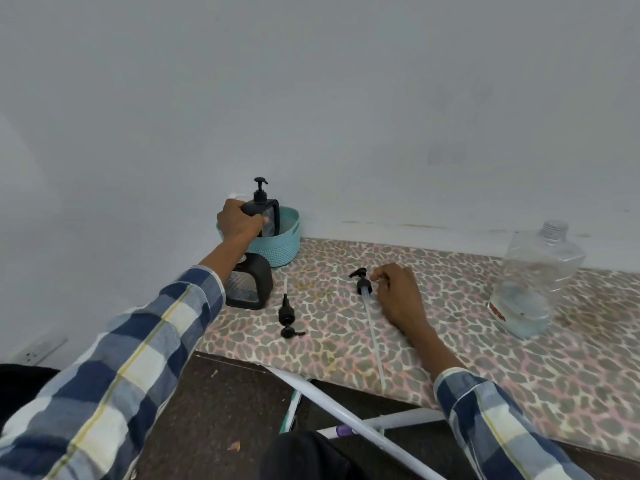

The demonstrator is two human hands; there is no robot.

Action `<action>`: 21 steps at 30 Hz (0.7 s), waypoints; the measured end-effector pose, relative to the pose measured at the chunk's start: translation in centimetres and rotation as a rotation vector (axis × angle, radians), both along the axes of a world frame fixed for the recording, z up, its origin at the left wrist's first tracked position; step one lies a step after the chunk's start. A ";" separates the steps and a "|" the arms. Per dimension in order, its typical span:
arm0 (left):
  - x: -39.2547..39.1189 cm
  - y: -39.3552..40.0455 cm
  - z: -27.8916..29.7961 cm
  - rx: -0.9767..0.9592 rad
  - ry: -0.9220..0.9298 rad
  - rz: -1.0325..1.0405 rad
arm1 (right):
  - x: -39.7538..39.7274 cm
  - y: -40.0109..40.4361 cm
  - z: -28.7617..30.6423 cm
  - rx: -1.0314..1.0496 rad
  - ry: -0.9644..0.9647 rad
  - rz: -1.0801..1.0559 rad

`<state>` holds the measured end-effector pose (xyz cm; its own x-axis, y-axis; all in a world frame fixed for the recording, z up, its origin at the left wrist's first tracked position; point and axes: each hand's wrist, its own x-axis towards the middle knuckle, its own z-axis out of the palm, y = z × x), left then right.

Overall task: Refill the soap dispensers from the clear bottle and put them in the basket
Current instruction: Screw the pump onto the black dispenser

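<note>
The tabletop [450,334] carries one clear bottle [533,282], uncapped, at my right. One teal basket [280,244] sits by the wall. I count two dispensers: my left hand [239,223] grips one dispenser [265,216] in the basket; the open dispenser [249,285] stands beside it. Two loose pumps: one pump [287,315] mid-table, the second pump [363,289] by my right hand [398,292], which rests loosely curled, holding nothing.

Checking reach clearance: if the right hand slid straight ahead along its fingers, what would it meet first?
The right hand points up-left; first in line is the pump head beside its fingertips, seemingly almost touching.
</note>
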<state>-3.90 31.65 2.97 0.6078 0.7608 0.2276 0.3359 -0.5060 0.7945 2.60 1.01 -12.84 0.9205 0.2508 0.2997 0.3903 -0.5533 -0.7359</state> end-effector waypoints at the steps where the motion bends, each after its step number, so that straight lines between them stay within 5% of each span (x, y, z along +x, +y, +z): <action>1: 0.1 0.3 0.0 -0.004 0.038 0.013 | 0.1 0.1 -0.2 0.008 -0.003 0.003; 6: 2.8 3.6 -1.9 0.058 0.227 0.064 | 0.6 0.1 -0.7 0.032 -0.040 0.004; 15: 1.5 0.0 0.9 0.450 0.439 0.010 | 0.7 0.2 -0.7 0.041 -0.036 0.003; 21: 1.3 0.6 0.3 0.445 0.439 0.027 | 0.5 0.1 -0.4 0.057 -0.023 0.002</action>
